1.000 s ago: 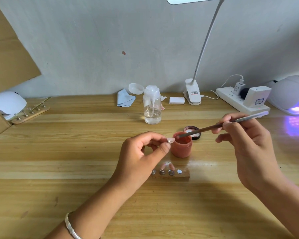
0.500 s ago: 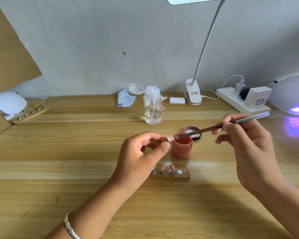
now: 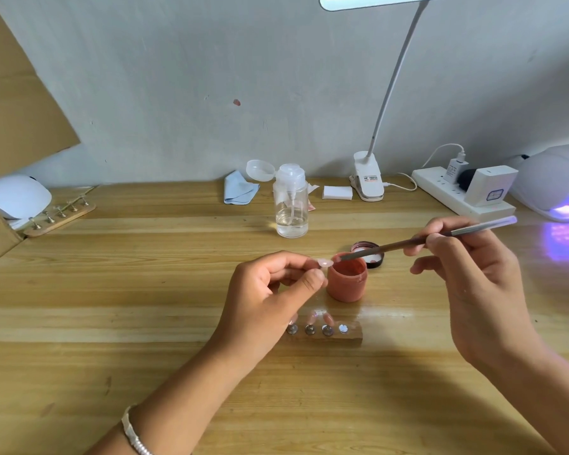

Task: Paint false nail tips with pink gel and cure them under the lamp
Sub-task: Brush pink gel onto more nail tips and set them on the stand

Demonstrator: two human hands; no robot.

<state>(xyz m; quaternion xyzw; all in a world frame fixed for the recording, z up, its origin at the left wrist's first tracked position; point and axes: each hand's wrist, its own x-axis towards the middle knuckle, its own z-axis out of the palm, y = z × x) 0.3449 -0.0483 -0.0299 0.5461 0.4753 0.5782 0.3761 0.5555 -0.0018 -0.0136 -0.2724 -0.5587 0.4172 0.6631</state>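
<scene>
My left hand (image 3: 270,300) pinches a small false nail tip (image 3: 324,263) between thumb and fingers, just left of the open pink gel jar (image 3: 346,280). A thin brush (image 3: 418,242) is gripped by my right hand (image 3: 473,280), its bristle end over the jar's rim, close to the tip. Below the jar lies a wooden holder (image 3: 326,333) with metal studs, two or three carrying pink tips. The jar's dark lid (image 3: 372,256) lies behind it. The curing lamp (image 3: 555,185) glows violet at the far right.
A clear pump bottle (image 3: 291,205) stands behind the jar, with a blue cloth (image 3: 239,192) and white pads (image 3: 337,192). A clip desk lamp (image 3: 368,178) and power strip (image 3: 460,195) sit by the wall. A second holder (image 3: 60,215) and a white lamp (image 3: 17,197) lie far left.
The brush end has shifted slightly left toward the nail tip. Both hands stay almost where they were.
</scene>
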